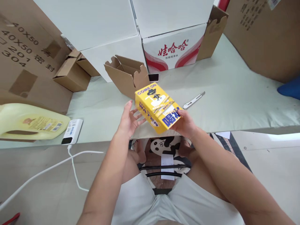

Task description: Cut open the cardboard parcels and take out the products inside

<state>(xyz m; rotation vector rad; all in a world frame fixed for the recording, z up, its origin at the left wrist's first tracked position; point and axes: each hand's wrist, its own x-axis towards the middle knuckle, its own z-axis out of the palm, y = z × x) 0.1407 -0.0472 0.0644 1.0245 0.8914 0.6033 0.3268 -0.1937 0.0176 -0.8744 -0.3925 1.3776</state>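
A yellow box (158, 106) with blue lettering and a small hatted figure is held tilted above the front part of the table. My right hand (185, 124) grips its lower right corner, thumb on the top face. Beside the box's left side, my left hand (131, 120) has its fingers spread; whether the fingertips touch the box is unclear. Just behind the yellow box stands an open brown cardboard box (126, 75). A grey utility knife (194, 100) lies to the right.
White cartons (173, 51) and a brown box (212, 37) line the back. Large cardboard boxes (30, 56) flank both sides. A yellow jug (35, 122), a cabled white power bank (73, 131) and a small dark-screened device (154, 77) rest on the table (229, 93).
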